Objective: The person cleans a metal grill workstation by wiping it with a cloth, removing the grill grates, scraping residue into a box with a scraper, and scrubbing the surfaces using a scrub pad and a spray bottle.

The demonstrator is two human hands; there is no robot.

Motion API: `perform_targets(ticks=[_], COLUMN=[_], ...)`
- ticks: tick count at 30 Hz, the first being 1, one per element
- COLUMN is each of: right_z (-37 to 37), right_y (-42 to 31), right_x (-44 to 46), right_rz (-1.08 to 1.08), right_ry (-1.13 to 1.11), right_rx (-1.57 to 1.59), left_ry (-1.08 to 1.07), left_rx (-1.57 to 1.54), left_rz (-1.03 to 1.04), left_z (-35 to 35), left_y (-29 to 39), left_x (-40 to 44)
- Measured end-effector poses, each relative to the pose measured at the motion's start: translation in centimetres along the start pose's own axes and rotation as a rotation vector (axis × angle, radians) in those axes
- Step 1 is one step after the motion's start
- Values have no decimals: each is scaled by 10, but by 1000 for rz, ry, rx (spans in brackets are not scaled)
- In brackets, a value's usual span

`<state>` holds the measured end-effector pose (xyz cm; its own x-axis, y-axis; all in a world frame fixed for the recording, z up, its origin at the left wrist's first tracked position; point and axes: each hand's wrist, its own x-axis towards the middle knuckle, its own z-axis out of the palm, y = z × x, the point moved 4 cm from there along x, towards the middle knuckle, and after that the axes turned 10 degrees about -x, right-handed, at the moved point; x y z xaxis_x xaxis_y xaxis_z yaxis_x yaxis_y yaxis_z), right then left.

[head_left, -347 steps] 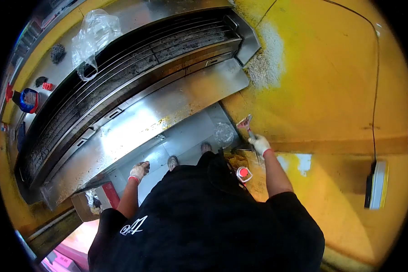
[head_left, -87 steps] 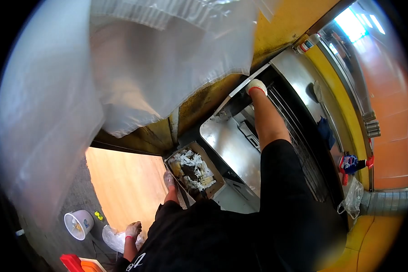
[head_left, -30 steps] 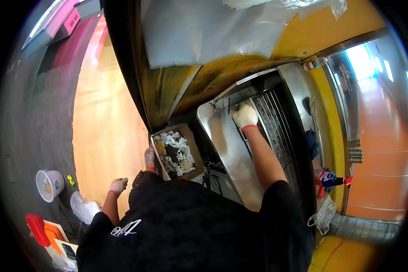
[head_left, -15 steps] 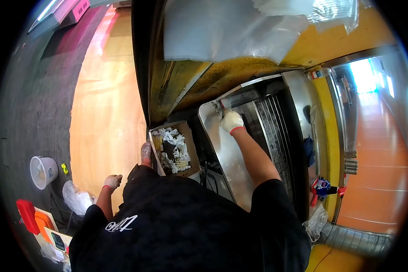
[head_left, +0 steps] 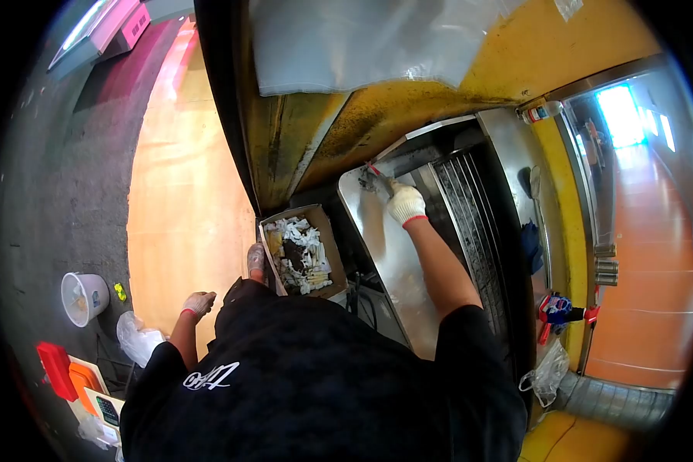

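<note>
My right hand [head_left: 406, 203], in a white knitted glove with a red cuff edge, grips a small tool [head_left: 382, 180] with a red part and a greyish end. The tool meets the upper-left corner of a shiny metal grill housing [head_left: 385, 239], where dark residue shows. To the right of this hand run the long bars of the grill [head_left: 473, 204]. My left hand [head_left: 199, 303], also gloved, hangs away from the work over the tan floor sheet, fingers loosely bent and nothing visible in them. An open cardboard box [head_left: 333, 266] of crumpled white scraps and dark debris stands between the hands.
Plastic sheeting [head_left: 362, 50] hangs on the stained yellow wall above. A spatula-like utensil [head_left: 535, 189], dark cloth [head_left: 530, 245] and spray bottle [head_left: 556, 312] lie along the right ledge. A white bucket [head_left: 85, 299] stands on the left; a metal duct [head_left: 616, 400] sits lower right.
My right hand has shifted slightly right and down, and more of the tool now shows at the corner. The camera view has tilted a little; my left hand still hangs at the side.
</note>
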<state>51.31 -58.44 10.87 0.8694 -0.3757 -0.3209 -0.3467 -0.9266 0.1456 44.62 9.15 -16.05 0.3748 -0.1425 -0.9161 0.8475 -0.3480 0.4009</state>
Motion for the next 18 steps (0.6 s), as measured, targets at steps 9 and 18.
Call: perform_targets(ticks=[9, 18], right_z=[35, -7], right_y=[-32, 18], right_x=[-21, -26], right_rz=[-257, 101], right_ry=[52, 56], right_rx=[-91, 13], left_ry=[7, -87], left_rx=[-62, -105], left_rz=[38, -56], left_z=[-6, 1], left_y=[-9, -30], left_x=[0, -17])
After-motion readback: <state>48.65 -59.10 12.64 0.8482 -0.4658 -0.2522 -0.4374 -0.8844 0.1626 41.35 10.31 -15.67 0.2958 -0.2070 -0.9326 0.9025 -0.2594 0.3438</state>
